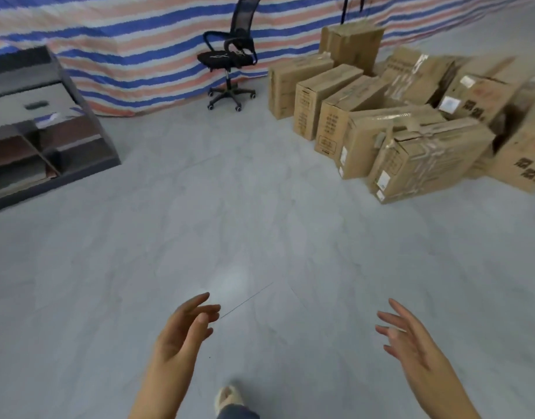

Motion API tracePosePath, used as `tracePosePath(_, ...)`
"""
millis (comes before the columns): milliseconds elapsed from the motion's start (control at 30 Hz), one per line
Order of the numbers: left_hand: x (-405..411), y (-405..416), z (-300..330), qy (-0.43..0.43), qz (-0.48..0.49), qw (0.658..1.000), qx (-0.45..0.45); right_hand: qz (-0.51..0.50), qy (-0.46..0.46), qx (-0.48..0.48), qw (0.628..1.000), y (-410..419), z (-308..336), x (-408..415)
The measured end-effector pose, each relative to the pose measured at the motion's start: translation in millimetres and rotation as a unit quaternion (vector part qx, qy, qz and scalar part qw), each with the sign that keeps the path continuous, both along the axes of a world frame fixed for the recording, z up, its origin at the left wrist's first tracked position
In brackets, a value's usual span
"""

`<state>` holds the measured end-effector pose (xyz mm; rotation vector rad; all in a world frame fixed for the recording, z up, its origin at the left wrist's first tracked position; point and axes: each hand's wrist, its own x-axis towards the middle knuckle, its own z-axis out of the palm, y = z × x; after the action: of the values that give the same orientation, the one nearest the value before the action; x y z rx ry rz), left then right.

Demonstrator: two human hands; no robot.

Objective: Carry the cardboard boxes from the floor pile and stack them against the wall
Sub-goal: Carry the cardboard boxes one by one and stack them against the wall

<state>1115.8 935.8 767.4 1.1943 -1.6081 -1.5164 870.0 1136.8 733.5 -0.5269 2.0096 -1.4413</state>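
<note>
Left hand (181, 334) and right hand (411, 340) held out empty over grey floor (260, 207), fingers of both loosely spread and slightly bent, gripping nothing. Cardboard boxes (396, 125) piled on floor well beyond right fingertips, up and to the right; white labels and dark printing noted on box ends, red marks on one, all too blurred to read. Black office chair (231, 55) far ahead of left fingertips before striped tarp (133, 40); dark shelf unit (33, 125) far out left.
</note>
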Motion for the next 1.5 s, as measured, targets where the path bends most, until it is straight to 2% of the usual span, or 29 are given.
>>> tracePosePath(267, -120, -96, -28, -0.032, -0.04, 0.998, 0.028, -0.089, -0.006, 0.031, 0.996, -56, -15, -91)
tracePosePath(433, -227, -198, -13, -0.031, -0.124, 0.992, 0.018, -0.175, -0.002, 0.023, 0.984, -121, -2, -162)
tracePosePath(633, -354, -287, 3, -0.057, -0.225, 0.973, 0.004, -0.22, 0.004, 0.046, 0.974, -185, 14, -239)
tracePosePath(900, -515, -319, -16, -0.088, -0.286, 0.954, -0.001, -0.3, -0.034, 0.059, 0.951, -209, -4, -357)
tracePosePath(1233, -747, -340, -16, -0.085, -0.267, 0.96, -0.014, -0.291, -0.012, 0.06, 0.955, -228, 2, -606)
tracePosePath(1500, -887, -368, -40, -0.136, -0.302, 0.943, 0.014, -0.297, -0.041, 0.074, 0.951, -256, -20, -731)
